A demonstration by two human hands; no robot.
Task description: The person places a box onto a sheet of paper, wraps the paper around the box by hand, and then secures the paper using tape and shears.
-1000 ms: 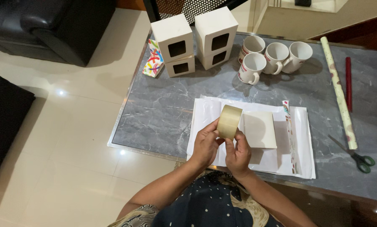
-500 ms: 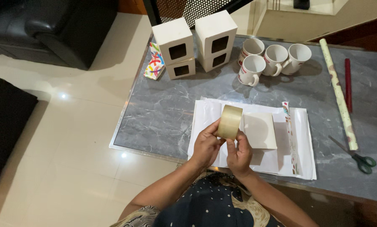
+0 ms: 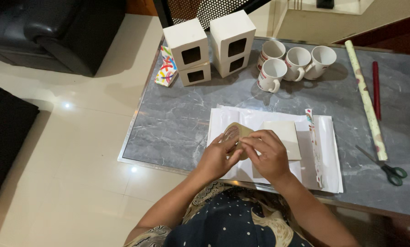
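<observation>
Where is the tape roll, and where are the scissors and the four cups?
tape roll (image 3: 233, 133), head view, on its open side.
scissors (image 3: 393, 173), head view, on the green handles.
cups (image 3: 272, 74), head view, on the nearest cup's wall.

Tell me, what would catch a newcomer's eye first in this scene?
Probably the two hands at the near edge of the grey marble table: the left hand and right hand both grip a tan roll of tape over white paper sheets. Behind them, at the far edge, stand four white mugs beside stacked white window boxes. Green-handled scissors lie to the right.
</observation>
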